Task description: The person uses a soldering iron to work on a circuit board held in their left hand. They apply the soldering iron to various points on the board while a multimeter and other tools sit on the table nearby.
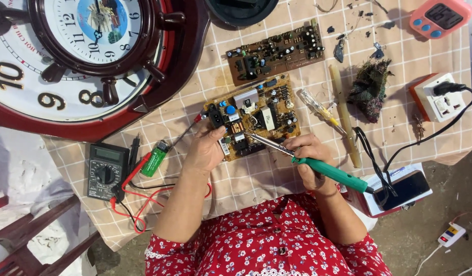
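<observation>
Head view: a person in a red flowered top works at a counter (409,61) covered with a checked cloth.
Left hand (205,148): fingers closed on the near left corner of the yellow circuit board (254,115), thumb pressing on its top face.
Right hand (310,153): clenched around the green handle of the soldering iron (317,166); the metal tip reaches left and lies on the yellow circuit board's middle.
Yellow circuit board: flat on the cloth at the counter's middle, tilted, just beyond both hands.
Brown circuit board (277,51): lies just past the yellow one, toward the far edge, close beside it.
Screwdriver (317,107): clear handle, right of the yellow circuit board, apart from it.
Wooden stick (343,115): lies lengthwise just right of the screwdriver.
Multimeter (107,171): near the counter's near left corner, red and black leads coiled beside it.
Lighter (155,159): green, between the multimeter and the left hand.
Wall clock (88,56): large, wheel-shaped frame, covering the far left corner.
Power socket (435,97): at the right edge, with a black plug in it.
Timer (440,18): pink, at the far right corner.
</observation>
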